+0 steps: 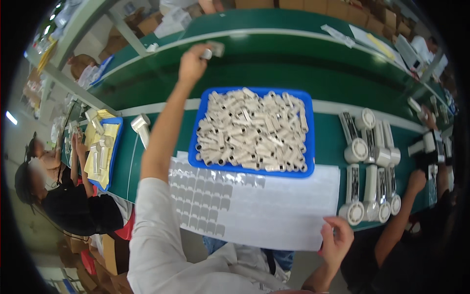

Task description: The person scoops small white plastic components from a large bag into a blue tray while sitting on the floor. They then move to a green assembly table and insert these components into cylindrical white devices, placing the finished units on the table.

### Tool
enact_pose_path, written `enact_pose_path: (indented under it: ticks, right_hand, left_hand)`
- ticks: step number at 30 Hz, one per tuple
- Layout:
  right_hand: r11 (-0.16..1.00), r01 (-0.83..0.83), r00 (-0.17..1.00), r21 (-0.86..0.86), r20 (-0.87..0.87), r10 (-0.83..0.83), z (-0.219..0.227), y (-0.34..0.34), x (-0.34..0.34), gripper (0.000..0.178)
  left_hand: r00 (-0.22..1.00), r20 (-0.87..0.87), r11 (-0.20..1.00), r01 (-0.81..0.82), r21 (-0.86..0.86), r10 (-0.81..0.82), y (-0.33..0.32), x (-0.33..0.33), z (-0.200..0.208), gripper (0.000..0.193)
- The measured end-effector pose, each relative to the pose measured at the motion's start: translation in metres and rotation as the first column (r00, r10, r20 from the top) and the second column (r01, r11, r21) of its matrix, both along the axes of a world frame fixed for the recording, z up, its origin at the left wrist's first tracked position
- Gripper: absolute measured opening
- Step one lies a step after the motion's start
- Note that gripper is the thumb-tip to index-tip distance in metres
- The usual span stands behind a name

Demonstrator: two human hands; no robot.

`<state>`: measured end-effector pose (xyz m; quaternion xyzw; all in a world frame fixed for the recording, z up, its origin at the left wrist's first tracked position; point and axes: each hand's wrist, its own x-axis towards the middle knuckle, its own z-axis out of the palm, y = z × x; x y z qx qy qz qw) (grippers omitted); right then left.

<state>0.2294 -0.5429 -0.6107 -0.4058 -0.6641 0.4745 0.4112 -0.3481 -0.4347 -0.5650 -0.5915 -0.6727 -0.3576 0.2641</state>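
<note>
My left hand (pixel 192 64) reaches far forward over the green belt. Its fingers are closed on a small whitish part (pixel 207 54) with a greyish, blurred end; its exact kind does not show. My right hand (pixel 338 239) is by the lower right corner of a white label sheet (pixel 284 210), thumb and curved forefinger apart, nothing visible between them. Rows of grey labels cover the sheet's left part. Beyond the sheet, and over its far edge, stands a blue tray (pixel 309 147) heaped with small off-white tubular plastic parts (pixel 249 130).
Several white handheld devices with round heads (pixel 356 149) lie in two rows on the right. A single one (pixel 141 128) lies left of my forearm. At left, a person (pixel 83 206) works by another blue tray (pixel 116 147). A person's hand (pixel 416 181) is at right.
</note>
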Motion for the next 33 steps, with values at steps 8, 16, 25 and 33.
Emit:
enact_pose_path:
  ticks: [8, 16, 25, 33]
  right_hand:
    - [0.952, 0.222, 0.968, 0.212, -0.168, -0.188, -0.029, -0.001, 0.078, 0.013]
    - [0.898, -0.151, 0.774, 0.412, 0.614, -0.152, 0.019, 0.025, 0.044, 0.063]
    - [0.874, -0.243, 0.769, 0.42, 0.632, -0.09, 0.057, 0.027, 0.036, 0.049]
    - [0.754, -0.473, 0.787, 0.455, 0.602, 0.131, 0.109, -0.016, -0.028, 0.043]
  left_hand:
    - [0.992, 0.035, 0.902, -0.093, -0.422, 0.119, -0.061, -0.051, -0.043, 0.061]
    - [0.992, 0.129, 0.947, 0.045, -0.317, -0.004, -0.113, -0.012, -0.023, 0.041]
    - [0.907, 0.296, 0.844, 0.396, -0.362, -0.299, -0.15, 0.113, 0.01, 0.02]
    - [0.922, 0.274, 0.799, 0.376, -0.469, -0.273, -0.132, 0.168, -0.017, 0.025]
